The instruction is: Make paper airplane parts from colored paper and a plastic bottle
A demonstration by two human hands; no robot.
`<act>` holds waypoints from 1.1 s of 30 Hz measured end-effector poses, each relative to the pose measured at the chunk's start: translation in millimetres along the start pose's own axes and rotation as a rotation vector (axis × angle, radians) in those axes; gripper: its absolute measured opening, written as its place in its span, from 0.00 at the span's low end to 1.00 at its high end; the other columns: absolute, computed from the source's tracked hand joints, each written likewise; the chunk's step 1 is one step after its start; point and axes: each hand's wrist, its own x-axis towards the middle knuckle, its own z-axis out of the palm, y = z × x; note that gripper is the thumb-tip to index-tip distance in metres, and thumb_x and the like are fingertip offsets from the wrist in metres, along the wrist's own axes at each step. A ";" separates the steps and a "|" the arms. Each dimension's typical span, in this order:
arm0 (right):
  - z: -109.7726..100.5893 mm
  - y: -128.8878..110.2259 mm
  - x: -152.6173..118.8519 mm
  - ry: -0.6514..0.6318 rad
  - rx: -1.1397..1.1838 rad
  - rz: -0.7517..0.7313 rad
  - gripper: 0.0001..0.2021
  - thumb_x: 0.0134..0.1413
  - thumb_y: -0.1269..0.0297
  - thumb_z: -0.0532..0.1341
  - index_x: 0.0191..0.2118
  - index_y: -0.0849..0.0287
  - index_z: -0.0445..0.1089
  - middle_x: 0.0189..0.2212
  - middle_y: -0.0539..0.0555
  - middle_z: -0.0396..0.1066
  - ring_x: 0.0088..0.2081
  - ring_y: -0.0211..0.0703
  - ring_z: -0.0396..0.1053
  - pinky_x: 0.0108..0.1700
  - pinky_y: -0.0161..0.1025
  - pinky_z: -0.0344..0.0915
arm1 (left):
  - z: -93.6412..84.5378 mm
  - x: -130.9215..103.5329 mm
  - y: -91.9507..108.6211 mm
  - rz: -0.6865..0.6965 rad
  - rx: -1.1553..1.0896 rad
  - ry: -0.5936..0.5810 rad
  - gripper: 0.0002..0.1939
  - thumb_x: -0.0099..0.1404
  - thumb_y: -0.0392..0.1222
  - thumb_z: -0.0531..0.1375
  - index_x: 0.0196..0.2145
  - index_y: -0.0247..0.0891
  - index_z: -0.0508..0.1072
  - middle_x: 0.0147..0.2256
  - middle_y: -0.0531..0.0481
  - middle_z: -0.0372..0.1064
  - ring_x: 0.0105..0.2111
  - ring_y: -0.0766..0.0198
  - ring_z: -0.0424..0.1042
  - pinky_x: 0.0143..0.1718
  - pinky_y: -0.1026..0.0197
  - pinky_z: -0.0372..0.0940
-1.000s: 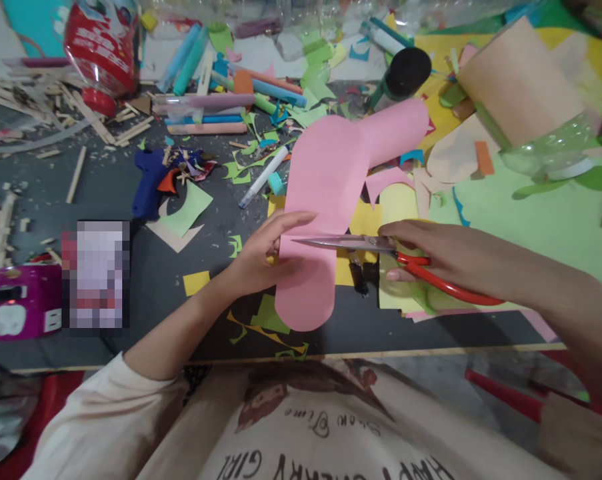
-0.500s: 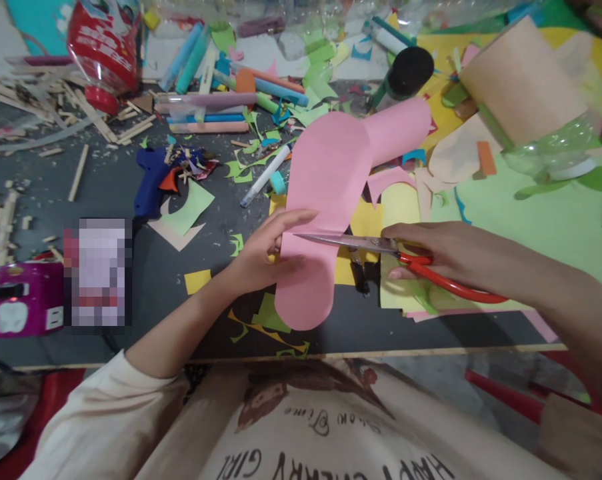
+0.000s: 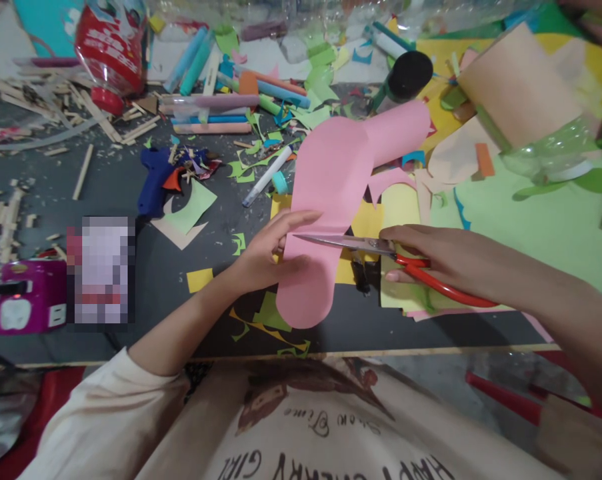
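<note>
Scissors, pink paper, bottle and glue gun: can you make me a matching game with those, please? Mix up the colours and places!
Things:
1. scissors
2. pink paper
3. bottle
4. glue gun

Colours and places:
A. blue, with an orange trigger
B. held in the left hand
C. has a red cap
D. held in the right hand

Right pairs: 1-D, 2-B, 3-C, 4-A

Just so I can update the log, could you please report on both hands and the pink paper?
Left hand gripping pink paper. Right hand holding red-handled scissors, blades across that paper. Yellow paper partly beneath, green scraps nearby.
</note>
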 end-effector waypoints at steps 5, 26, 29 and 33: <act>-1.1 -4.9 5.0 -0.025 0.012 0.003 0.30 0.58 0.35 0.48 0.52 0.54 0.66 0.37 0.59 0.74 0.32 0.51 0.72 0.29 0.39 0.61 | 1.6 -0.7 1.8 0.007 -0.036 -0.032 0.26 0.63 0.40 0.63 0.58 0.44 0.66 0.58 0.44 0.65 0.58 0.52 0.66 0.54 0.53 0.68; -4.8 -12.5 10.8 -0.088 0.044 -0.024 0.26 0.60 0.40 0.51 0.50 0.57 0.66 0.31 0.57 0.73 0.27 0.47 0.69 0.28 0.38 0.60 | 2.0 -2.8 -2.4 -0.003 -0.005 -0.043 0.26 0.65 0.49 0.62 0.59 0.46 0.65 0.53 0.44 0.67 0.28 0.70 0.65 0.26 0.67 0.63; -4.9 -12.2 11.1 -0.070 0.044 -0.025 0.26 0.59 0.40 0.51 0.49 0.57 0.67 0.31 0.57 0.73 0.27 0.48 0.69 0.28 0.38 0.60 | 2.8 -2.9 -4.0 -0.014 -0.049 -0.039 0.26 0.65 0.50 0.62 0.59 0.49 0.65 0.50 0.46 0.67 0.21 0.75 0.53 0.23 0.68 0.59; -4.2 -11.7 11.2 -0.058 0.027 -0.030 0.27 0.60 0.40 0.50 0.50 0.58 0.67 0.30 0.57 0.73 0.27 0.48 0.70 0.28 0.38 0.60 | 3.1 -3.4 -3.6 -0.011 -0.075 -0.037 0.26 0.64 0.44 0.62 0.59 0.49 0.65 0.51 0.45 0.66 0.22 0.75 0.54 0.22 0.68 0.59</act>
